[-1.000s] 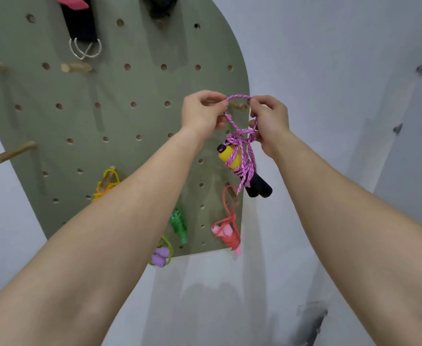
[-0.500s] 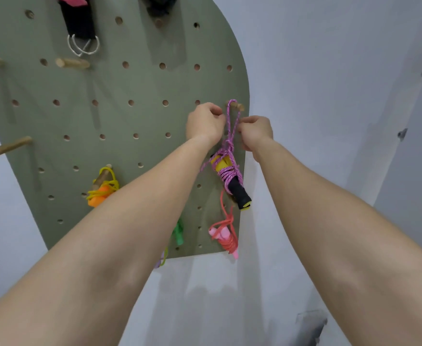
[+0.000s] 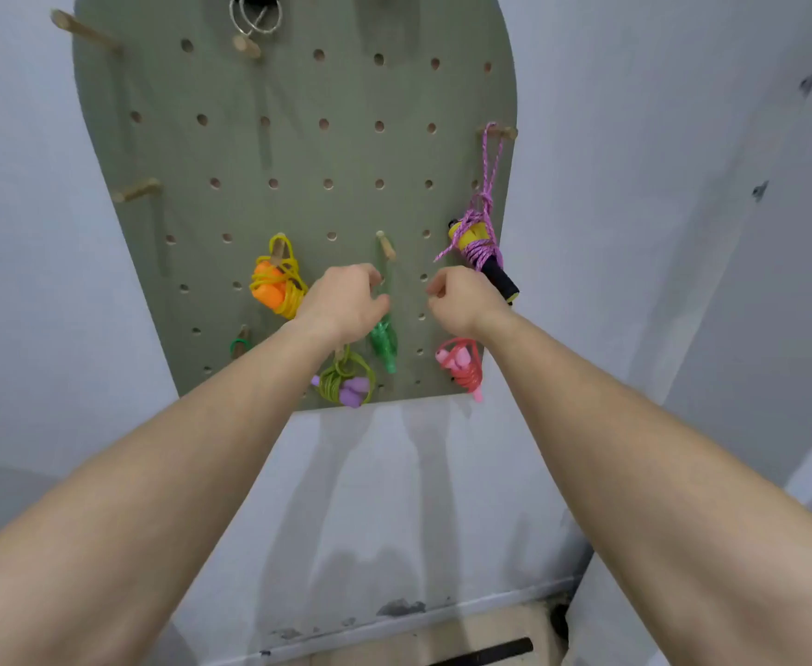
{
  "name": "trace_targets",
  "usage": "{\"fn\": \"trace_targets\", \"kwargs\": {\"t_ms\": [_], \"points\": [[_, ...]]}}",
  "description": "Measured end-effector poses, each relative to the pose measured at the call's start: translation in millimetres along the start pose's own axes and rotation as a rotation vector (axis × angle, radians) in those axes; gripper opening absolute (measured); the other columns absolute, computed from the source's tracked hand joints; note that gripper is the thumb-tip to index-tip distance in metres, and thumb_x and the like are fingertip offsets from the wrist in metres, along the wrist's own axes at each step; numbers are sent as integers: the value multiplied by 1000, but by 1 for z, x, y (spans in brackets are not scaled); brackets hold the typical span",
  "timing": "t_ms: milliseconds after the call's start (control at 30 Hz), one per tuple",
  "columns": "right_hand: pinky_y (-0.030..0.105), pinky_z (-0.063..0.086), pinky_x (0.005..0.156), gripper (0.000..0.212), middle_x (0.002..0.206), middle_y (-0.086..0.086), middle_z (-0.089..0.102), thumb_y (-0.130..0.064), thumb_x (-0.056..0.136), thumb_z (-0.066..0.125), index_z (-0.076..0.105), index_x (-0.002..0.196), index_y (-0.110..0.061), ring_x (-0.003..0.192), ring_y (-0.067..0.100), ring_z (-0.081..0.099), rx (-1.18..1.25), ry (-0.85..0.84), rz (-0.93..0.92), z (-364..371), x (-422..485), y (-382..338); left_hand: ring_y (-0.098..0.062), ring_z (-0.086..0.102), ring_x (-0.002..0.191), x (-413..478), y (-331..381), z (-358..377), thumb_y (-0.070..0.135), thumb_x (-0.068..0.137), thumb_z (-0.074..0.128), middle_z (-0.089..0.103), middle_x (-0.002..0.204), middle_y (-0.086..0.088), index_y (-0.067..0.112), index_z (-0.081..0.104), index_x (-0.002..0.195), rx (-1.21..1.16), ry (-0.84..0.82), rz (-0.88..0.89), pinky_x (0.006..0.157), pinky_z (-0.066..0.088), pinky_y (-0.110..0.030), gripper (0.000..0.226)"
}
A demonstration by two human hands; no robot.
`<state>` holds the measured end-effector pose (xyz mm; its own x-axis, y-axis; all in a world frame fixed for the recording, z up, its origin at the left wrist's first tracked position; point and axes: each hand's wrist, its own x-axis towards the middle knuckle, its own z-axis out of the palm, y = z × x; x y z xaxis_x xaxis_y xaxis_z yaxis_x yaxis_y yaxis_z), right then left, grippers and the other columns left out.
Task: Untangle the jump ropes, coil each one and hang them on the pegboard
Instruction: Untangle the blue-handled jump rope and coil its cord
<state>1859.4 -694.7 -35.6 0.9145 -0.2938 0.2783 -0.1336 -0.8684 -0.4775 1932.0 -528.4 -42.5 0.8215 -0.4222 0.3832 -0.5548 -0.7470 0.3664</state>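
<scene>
**Purple rope on its peg, both hands empty below it**

The person is holding both arms up in front of the pegboard (image 3: 298,161). The left hand (image 3: 346,300) and the right hand (image 3: 461,300) are hovering side by side with a small gap between them. Both have loosely curled fingers and neither is gripping anything.

The purple rope (image 3: 478,237) is hanging just above and outside the right hand. Its loop is sitting over a wooden peg (image 3: 502,133) higher up, and its wound bundle with the yellow and black handles is dangling close to that hand's knuckles.

Four more ropes are hanging around the hands:
- The yellow rope (image 3: 276,281) with orange handles is touching the outer side of the left hand in this view.
- The green rope (image 3: 346,382) with purple handles is hanging below the left wrist.
- A green handle (image 3: 384,341) is dangling under the gap between the hands.
- The red rope (image 3: 461,365) is hanging directly below the right wrist.

Judging by this, the hanging step for the purple rope is looking finished, and the task is probably near its end. Whether any rope is waiting off the board cannot be told.

If one is, the next move is calling for the arms to drop away without brushing the purple bundle. That rope would then go to the bare peg (image 3: 137,190), well up and outward from the left hand.
</scene>
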Motion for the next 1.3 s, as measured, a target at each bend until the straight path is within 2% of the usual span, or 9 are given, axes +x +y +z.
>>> {"fn": "trace_targets", "kwargs": {"t_ms": [200, 300, 400, 500, 867, 1100, 1167, 1233, 1300], "points": [[42, 53, 89, 26, 110, 10, 69, -17, 87, 55, 68, 109, -12, 102, 33, 63, -101, -121, -31, 86, -48, -1, -33, 64, 98, -70, -68, 41, 32, 89, 58, 70, 98, -8, 15, 66, 109, 37, -149, -58, 81, 53, -39, 28], [41, 53, 90, 32, 115, 11, 67, -20, 87, 57, 66, 117, -12, 107, 32, 62, -125, -184, -60, 146, -68, 19, -34, 62, 102, -102, -101, 85, 35, 90, 58, 68, 109, -10, 18, 64, 116, 76, -200, -78, 84, 53, -40, 32], [40, 50, 96, 39, 127, 8, 61, -25, 91, 57, 60, 128, -16, 116, 29, 57, -122, -232, -59, 212, -87, 48, -30, 58, 115, -134, -134, 143, 38, 93, 55, 63, 127, -6, 19, 56, 133, 122, -257, -129, 93, 51, -42, 44], [40, 49, 96, 40, 131, 6, 55, -26, 94, 53, 56, 133, -17, 118, 27, 55, -130, -295, -43, 284, -110, 83, -26, 55, 119, -168, -166, 208, 39, 95, 53, 58, 135, -3, 18, 51, 138, 121, -301, -173, 96, 50, -43, 48], [36, 46, 95, 41, 136, 5, 51, -24, 96, 50, 52, 136, -18, 120, 26, 52, -164, -584, 77, 561, -224, 229, -24, 55, 119, -321, -286, 477, 38, 97, 50, 56, 136, -2, 18, 50, 138, 103, -503, -313, 96, 49, -39, 46], [42, 50, 98, 34, 127, 11, 61, -18, 92, 51, 61, 122, -7, 113, 32, 59, -194, -713, 82, 707, -324, 310, -27, 55, 112, -448, -348, 619, 35, 96, 52, 61, 125, -5, 17, 54, 132, 118, -582, -345, 91, 50, -40, 40], [41, 52, 90, 28, 111, 11, 65, -18, 91, 53, 65, 111, -5, 106, 34, 61, -196, -751, 91, 737, -358, 329, -27, 55, 113, -486, -357, 648, 33, 97, 52, 62, 125, -4, 16, 55, 132, 126, -617, -355, 91, 50, -38, 39], [36, 51, 76, 15, 87, 9, 61, -19, 89, 53, 62, 86, -8, 91, 35, 60, -211, -787, 97, 756, -394, 344, -27, 56, 114, -524, -363, 666, 32, 96, 52, 63, 126, -5, 15, 55, 133, 110, -644, -388, 92, 50, -36, 40], [36, 51, 72, 13, 87, 8, 60, -22, 90, 54, 60, 85, -11, 86, 34, 60, -226, -786, 109, 762, -433, 351, -28, 55, 116, -564, -361, 672, 32, 96, 53, 62, 128, -7, 16, 55, 133, 83, -643, -428, 93, 49, -35, 41]]}}
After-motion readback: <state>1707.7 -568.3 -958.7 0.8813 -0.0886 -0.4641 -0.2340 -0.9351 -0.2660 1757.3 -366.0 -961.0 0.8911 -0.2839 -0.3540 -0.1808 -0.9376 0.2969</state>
